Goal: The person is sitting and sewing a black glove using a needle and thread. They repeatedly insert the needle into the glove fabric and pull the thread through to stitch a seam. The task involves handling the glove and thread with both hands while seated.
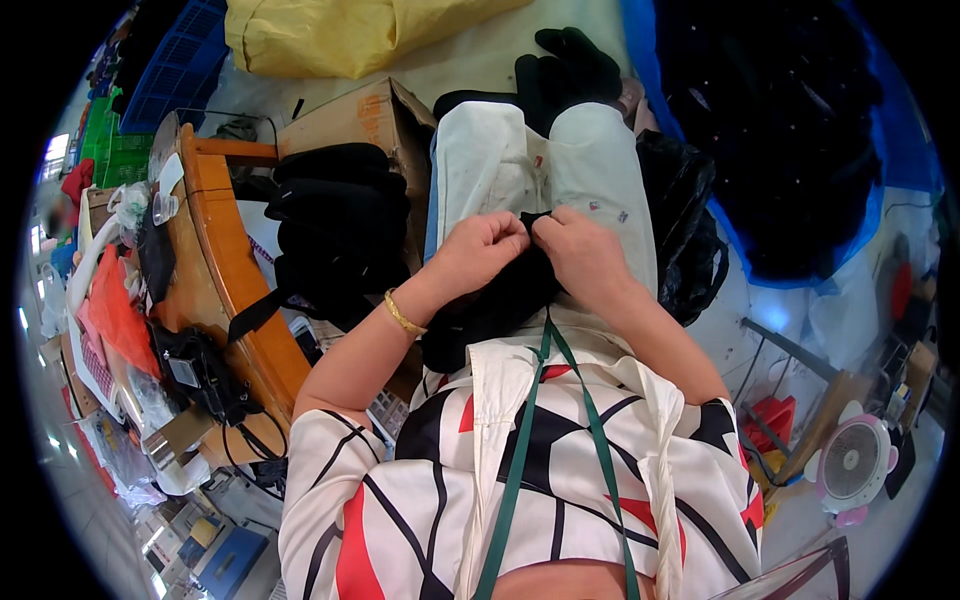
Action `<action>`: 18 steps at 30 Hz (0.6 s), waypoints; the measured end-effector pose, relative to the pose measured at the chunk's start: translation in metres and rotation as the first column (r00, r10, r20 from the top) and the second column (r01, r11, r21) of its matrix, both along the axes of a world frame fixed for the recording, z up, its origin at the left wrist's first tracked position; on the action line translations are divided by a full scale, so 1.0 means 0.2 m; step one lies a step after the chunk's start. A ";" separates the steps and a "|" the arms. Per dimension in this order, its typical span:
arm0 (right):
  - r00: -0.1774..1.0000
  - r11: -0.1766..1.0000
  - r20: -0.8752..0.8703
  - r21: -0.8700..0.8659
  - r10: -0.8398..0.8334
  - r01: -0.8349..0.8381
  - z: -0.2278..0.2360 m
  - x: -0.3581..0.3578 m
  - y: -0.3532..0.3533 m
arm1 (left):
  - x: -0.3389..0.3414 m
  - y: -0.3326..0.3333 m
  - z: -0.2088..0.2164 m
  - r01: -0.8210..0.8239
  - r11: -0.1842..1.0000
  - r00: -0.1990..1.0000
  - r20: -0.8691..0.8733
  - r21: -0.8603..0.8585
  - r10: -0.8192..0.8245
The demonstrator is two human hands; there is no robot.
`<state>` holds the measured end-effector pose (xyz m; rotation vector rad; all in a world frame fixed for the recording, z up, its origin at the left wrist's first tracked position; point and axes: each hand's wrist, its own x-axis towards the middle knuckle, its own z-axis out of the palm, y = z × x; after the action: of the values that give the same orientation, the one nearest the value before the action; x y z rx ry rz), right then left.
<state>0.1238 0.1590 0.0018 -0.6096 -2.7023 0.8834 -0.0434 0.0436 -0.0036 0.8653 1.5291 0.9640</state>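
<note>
while both hands are busy over the lap, stuff crowds in on every side. left hand (480, 245) and right hand (575, 245) each pinch a bit of black cloth (510, 287) with thumb and fingers, close together; the fingers cover the exact spot, so can't tell what's there. the cloth sits right at the lap, between the forearms. a green cord (515, 465) hangs down over the shirt, just on the near side of it. just left there's a heap of black pieces (335, 215), with a cardboard box (345, 115) behind it and a cluttered wooden table (222, 270) further left. a black plastic bag (675, 225) is jammed up on the right. far right, a big blue sack (640, 45) full of dark stuff; far left, a yellow sack (340, 35). a fan (853, 455) stands near right.
</note>
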 end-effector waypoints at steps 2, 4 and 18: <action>0.999 1.000 -0.025 0.007 0.023 -0.023 0.00 0.00 0.01 | -0.02 0.00 -0.04 -0.059 0.998 0.997 -0.057 -0.023 0.057; 0.997 0.999 -0.050 0.002 0.052 -0.052 -0.01 0.00 0.02 | -0.03 0.00 -0.08 -0.087 0.993 0.993 0.067 -0.076 0.092; 0.925 0.950 -0.360 -0.313 -0.122 0.004 -0.08 -0.06 -0.03 | -0.01 0.01 0.01 -0.075 0.961 0.968 0.213 -0.265 0.135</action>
<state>0.1128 0.1526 -0.0142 -0.5190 -2.2087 1.2719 -0.0463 0.0452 -0.0017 0.4753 1.4700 0.8857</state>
